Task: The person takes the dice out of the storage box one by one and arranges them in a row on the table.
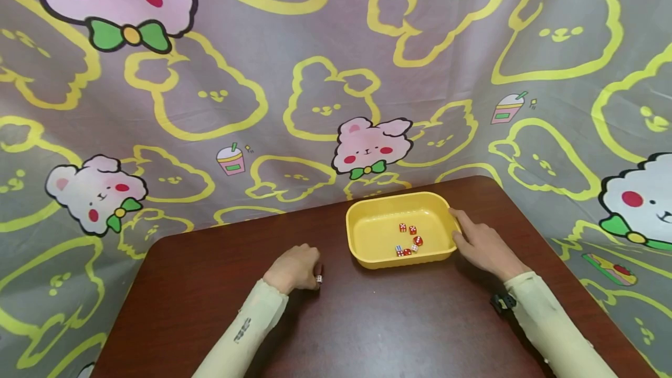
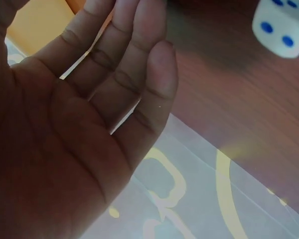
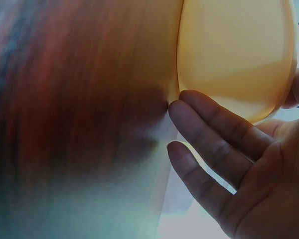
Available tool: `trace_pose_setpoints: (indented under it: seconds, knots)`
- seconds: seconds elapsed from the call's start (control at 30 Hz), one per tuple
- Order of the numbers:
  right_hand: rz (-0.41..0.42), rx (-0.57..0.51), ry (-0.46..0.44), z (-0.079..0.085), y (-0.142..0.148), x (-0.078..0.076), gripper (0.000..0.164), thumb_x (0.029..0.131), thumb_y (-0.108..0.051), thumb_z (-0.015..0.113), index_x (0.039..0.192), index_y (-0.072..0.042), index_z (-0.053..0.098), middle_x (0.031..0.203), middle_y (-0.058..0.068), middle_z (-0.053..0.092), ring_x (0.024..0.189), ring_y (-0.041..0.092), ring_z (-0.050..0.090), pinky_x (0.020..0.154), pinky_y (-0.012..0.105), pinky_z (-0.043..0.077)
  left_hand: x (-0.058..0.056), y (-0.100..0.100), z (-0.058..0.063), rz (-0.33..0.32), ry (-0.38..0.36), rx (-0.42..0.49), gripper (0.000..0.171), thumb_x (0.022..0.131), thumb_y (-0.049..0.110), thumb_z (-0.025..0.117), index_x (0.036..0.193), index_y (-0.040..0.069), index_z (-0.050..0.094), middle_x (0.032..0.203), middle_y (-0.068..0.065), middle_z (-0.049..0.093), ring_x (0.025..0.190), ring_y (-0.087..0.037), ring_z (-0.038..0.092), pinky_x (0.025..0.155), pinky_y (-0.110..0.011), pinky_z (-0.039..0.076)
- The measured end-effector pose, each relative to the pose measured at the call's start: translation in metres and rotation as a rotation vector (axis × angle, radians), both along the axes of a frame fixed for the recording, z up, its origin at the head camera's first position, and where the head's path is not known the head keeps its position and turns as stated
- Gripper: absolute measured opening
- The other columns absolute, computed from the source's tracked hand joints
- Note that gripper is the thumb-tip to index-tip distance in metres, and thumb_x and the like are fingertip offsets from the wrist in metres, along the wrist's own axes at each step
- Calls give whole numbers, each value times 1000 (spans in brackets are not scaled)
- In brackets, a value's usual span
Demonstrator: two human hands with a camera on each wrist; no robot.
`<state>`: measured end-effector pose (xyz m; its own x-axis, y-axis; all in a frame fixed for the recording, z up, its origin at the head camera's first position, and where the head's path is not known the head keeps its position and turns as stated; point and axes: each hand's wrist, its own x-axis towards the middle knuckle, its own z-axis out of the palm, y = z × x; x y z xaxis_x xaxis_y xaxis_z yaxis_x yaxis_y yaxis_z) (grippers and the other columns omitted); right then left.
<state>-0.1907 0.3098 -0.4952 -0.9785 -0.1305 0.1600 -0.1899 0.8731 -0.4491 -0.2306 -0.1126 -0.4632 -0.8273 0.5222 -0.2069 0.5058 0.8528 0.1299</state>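
Observation:
A yellow plastic tray (image 1: pixel 373 226) sits on the table with several small dice (image 1: pixel 413 230) inside, most of them red with white pips. My right hand (image 1: pixel 485 247) grips its right end, thumb and fingers on either side of the wall; in the right wrist view straight fingers (image 3: pixel 209 134) lie along the tray's outside. Left of the tray, my left hand (image 1: pixel 294 267) is low over the table beside a white die (image 1: pixel 318 279). The left wrist view shows that die (image 2: pixel 283 30) with blue pips, apart from the loosely bent fingers (image 2: pixel 162 72).
The dark reddish-brown wooden table (image 1: pixel 210 284) has rounded far corners. A grey cloth (image 1: pixel 294 34) printed with cartoon animals hangs behind it and along both sides. A dark watch-like band (image 1: pixel 503 303) is on the right wrist.

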Motion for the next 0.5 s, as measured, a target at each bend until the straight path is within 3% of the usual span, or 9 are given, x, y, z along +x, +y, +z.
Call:
trace_pose_setpoints:
  seconds: [0.2, 0.4, 0.5]
  knots:
    - [-5, 4, 0, -2, 0, 0, 51, 97, -23, 48, 144, -12, 34, 71, 5, 57, 61, 17, 48, 59, 33, 40, -2, -1, 6, 25, -39, 17, 18, 62, 29, 84, 67, 23, 67, 62, 11, 60, 54, -9, 54, 54, -27, 45]
    - [-2, -2, -18, -2, 0, -2, 51, 98, -25, 47, 145, -12, 32, 68, 2, 53, 62, 16, 48, 60, 31, 39, -6, -1, 21, 31, -24, 56, 25, 70, 34, 76, 55, 22, 60, 53, 10, 55, 49, -9, 49, 49, -28, 41]
    - [-3, -3, -26, -1, 0, -3, 52, 98, -25, 47, 146, -11, 32, 68, 1, 53, 63, 16, 49, 60, 31, 39, -10, 0, 28, 21, -14, 76, 23, 74, 34, 73, 58, 23, 61, 55, 10, 55, 51, -9, 49, 50, -28, 41]
